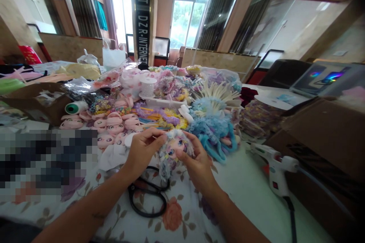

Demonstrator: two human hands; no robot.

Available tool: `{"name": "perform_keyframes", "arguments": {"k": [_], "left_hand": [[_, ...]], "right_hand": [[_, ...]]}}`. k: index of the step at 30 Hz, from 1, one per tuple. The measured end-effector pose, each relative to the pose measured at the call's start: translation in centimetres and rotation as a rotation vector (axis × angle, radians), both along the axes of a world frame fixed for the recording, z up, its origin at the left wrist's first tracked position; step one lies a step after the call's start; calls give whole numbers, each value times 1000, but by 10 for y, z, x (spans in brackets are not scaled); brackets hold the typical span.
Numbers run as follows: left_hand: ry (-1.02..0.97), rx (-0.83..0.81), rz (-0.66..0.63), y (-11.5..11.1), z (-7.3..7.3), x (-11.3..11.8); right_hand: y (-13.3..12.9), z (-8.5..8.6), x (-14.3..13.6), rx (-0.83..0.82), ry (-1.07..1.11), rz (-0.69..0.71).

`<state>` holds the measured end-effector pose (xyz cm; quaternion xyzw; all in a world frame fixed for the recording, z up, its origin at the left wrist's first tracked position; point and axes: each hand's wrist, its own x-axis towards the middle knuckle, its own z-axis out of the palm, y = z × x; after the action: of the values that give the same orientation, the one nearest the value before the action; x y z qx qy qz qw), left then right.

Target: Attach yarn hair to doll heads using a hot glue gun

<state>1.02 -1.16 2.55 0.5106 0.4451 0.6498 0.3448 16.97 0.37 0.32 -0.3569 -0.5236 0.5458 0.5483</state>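
Observation:
Between my two hands is a doll head with a painted face, large blue eyes and fluffy pale hair of mixed colours. My left hand grips its upper left side, thumb and fingers closed on the hair. From the right, my right hand holds it with the thumb on the lower face and the fingers behind. Black-handled scissors lie on the flowered cloth just below the head; their blades are hidden. Several bare pink doll heads sit beyond my left hand.
A white glue gun stands at the right beside a cardboard box. Blue fluffy yarn is heaped behind my right hand. A white spool, a green-centred thread cone and another box stand farther back.

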Motion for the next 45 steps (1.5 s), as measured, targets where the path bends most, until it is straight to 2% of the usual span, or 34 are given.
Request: {"name": "perform_keyframes", "arguments": {"k": [5, 8, 11, 13, 16, 20, 23, 28, 34, 38, 45], "left_hand": [[66, 1, 62, 0, -1, 0], [189, 174, 144, -2, -1, 0], [364, 350, 87, -4, -2, -1], [437, 389, 7, -4, -4, -1], [420, 325, -63, -3, -9, 1], [273, 139, -99, -1, -12, 4], [196, 62, -132, -2, -12, 5], [210, 91, -139, -4, -12, 6], [359, 224, -150, -9, -10, 6], [358, 173, -130, -8, -12, 6], [197, 73, -131, -10, -13, 10]], "right_hand": [[1, 0, -1, -29, 27, 13], [3, -2, -1, -25, 18, -16], [4, -3, -1, -24, 13, -36], [5, -4, -1, -32, 31, -23], [4, -4, -1, -46, 71, -7], [3, -4, -1, -67, 115, -7], [2, -3, -1, -78, 144, -7], [2, -2, 0, -80, 146, -16], [1, 1, 0, -77, 97, -50], [0, 3, 0, -70, 97, -75], [-3, 5, 0, -84, 133, -56]]}}
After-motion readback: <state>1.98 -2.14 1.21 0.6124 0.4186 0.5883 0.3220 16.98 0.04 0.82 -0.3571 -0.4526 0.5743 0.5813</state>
